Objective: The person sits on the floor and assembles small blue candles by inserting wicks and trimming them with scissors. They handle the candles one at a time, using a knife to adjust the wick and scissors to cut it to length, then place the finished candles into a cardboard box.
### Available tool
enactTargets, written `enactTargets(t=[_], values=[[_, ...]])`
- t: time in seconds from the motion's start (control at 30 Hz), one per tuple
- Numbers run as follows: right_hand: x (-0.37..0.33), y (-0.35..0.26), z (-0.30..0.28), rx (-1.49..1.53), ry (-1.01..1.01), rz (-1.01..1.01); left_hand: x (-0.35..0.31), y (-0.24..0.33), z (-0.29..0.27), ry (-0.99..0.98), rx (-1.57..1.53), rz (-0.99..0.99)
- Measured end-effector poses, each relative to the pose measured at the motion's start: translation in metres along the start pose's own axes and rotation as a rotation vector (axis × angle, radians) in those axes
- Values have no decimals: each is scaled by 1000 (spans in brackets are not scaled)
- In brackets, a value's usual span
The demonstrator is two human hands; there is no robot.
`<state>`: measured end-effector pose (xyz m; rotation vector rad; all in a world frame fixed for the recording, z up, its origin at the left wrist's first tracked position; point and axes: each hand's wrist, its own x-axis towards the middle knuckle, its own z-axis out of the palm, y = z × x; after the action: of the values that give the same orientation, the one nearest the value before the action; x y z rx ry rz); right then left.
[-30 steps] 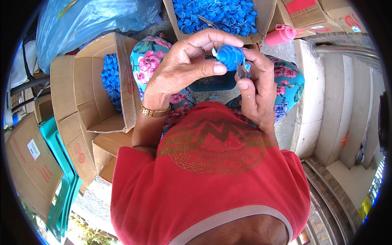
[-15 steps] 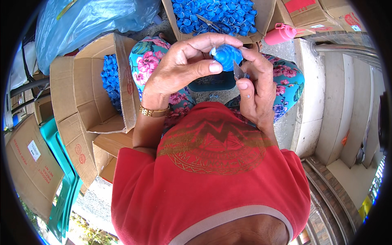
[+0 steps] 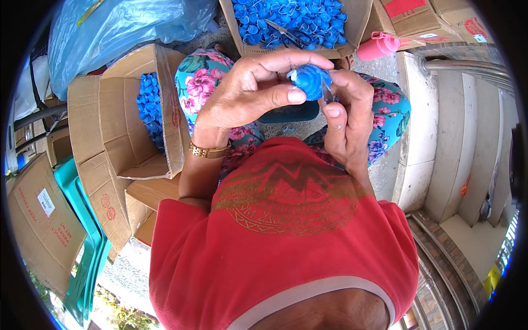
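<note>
My left hand [image 3: 246,94] holds a blue, rounded, ridged piece [image 3: 308,81] that looks like a small wax candle, its pale tip facing left. The thumb presses it from below and the fingers arch over the top. In my right hand [image 3: 352,107] is a small knife [image 3: 326,97], its thin blade against the piece's right side; the handle is hidden in the fingers. A thin blue strip stands away from the piece beside the blade. Below both hands, between the knees, sits a dark teal tub [image 3: 292,115], partly covered.
Ahead, a cardboard box [image 3: 360,25] holds many blue pieces with white strings, and scissors [image 3: 287,32] lie on them. A pink bottle [image 3: 378,46] stands to its right. At left, another carton [image 3: 124,118] contains more blue pieces. Steps [image 3: 421,110] with a metal rail rise on the right.
The knife has turned more upright and shifted slightly right along the piece's edge. A blue strip now stands out at that side. My hands have moved slightly right and down.
</note>
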<state>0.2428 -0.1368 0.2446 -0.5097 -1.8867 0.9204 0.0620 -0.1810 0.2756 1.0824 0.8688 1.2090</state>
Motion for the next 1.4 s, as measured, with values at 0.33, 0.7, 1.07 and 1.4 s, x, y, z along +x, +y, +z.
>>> enactTargets(t=[0.33, 0.7, 1.07, 1.4], values=[[-3, -9, -8, 227, -44, 271, -1, 2, 1, -77, 58, 10], [8, -14, 4, 8, -25, 8, 1, 6, -13, -107, -79, 100], [8, -13, 6, -50, 25, -47, -3, 13, 2, 40, -34, 57], [1, -12, 6, 96, -12, 75, -2, 12, -3, -49, 45, 77]])
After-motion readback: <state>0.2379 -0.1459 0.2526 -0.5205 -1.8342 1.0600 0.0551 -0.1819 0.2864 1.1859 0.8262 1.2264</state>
